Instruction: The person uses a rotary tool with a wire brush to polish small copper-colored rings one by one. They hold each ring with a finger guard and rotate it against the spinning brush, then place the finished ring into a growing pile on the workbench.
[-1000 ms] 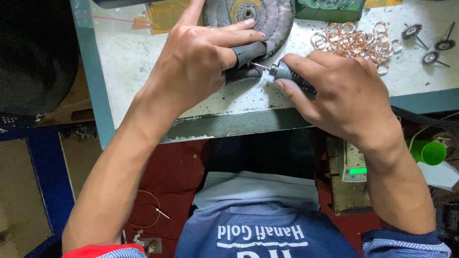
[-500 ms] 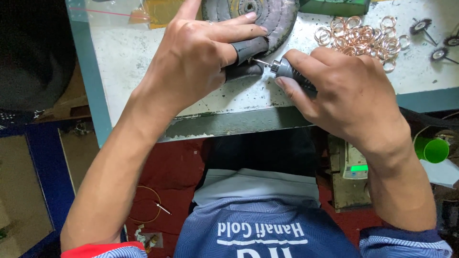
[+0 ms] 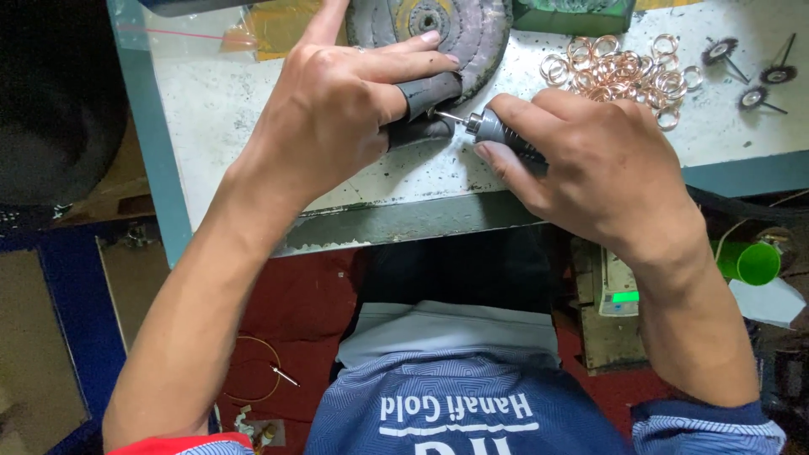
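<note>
Your left hand [image 3: 337,118] rests on the desk [image 3: 253,101], its thumb and forefinger wearing dark grey finger guards [image 3: 425,93] and pressed together on something too small to make out. The middle finger stretches over the grey cloth buffing wheel [image 3: 472,34] lying flat behind it. Your right hand [image 3: 598,168] has its fingers closed around the rotary handpiece [image 3: 497,135], held like a pen, with its thin bit [image 3: 445,116] pointing left and touching the spot where your left fingertips meet.

Against the earlier frames, very little has changed. Both hands keep the same hold and the same meeting point just in front of the buffing wheel. The whole scene sits slightly higher and further right in view, so it is your head that has moved, not the work. The handpiece keeps the same angle, and the bit is still at the guarded fingertips.

The heap of copper-coloured rings [image 3: 619,72] lies on the desk just beyond your right hand, as it did before, untouched. Three small mounted brushes [image 3: 754,72] lie to the right of the rings, near the desk's far corner. A dark green block [image 3: 573,15] sits at the top edge beside the wheel. Below the desk's edge on the right, a green cup [image 3: 754,263] and a small device with a lit green display [image 3: 619,291] show.
</note>
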